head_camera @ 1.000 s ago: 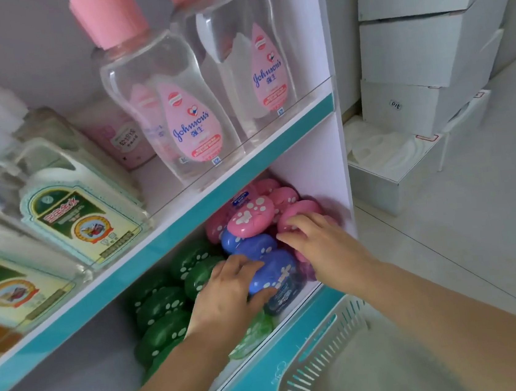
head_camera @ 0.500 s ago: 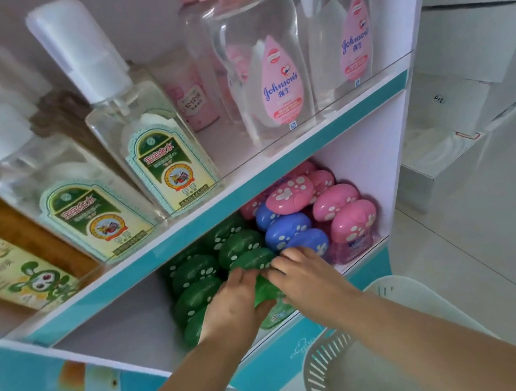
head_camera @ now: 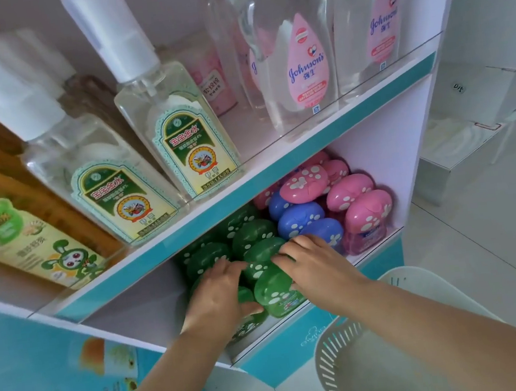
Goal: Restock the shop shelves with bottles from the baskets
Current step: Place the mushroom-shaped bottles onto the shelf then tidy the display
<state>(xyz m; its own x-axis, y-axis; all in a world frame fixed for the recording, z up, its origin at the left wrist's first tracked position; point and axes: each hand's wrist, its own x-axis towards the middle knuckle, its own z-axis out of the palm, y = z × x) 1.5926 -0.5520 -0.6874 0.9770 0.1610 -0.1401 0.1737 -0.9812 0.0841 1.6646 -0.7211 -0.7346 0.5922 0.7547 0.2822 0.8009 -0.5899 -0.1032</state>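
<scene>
Settling green-capped bottles [head_camera: 274, 293] on the crowded lower shelf [head_camera: 287, 349], left hand [head_camera: 220, 296] and right hand [head_camera: 319, 268] curl round them; the lower-right basket [head_camera: 341, 346] looks empty, so restocking seems nearly done.

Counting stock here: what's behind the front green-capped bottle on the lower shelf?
More green-capped bottles stand in rows behind the front green-capped bottle. The left hand, right hand and upper shelf cover the rest.

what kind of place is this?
Probably a small shop, baby-care section: a teal-edged display shelf, rows of identical baby oil bottles facing out, paw-print-capped bottles grouped by colour, and a white basket on the floor beside it.
</scene>
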